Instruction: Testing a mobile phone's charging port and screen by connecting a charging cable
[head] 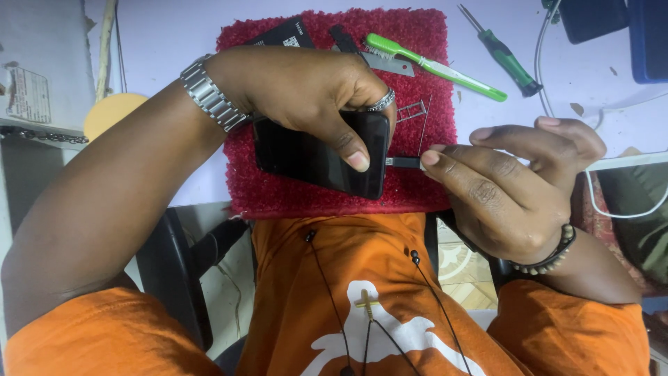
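My left hand (306, 94) grips a black smartphone (313, 157) over a red fuzzy mat (417, 76), thumb pressed on its dark screen. My right hand (511, 184) pinches a small dark connector plug (405, 163) that meets the phone's right end. A white cable (612, 209) runs off past my right wrist. On the mat behind the phone lie a small metal card tray (412, 108) and a thin pin beside it.
A green toothbrush (435, 66) and a metal blade lie across the mat's top right. A green-handled screwdriver (504, 56) rests on the pale table (167, 35). Dark devices sit at the top right corner, a black card at the mat's top edge.
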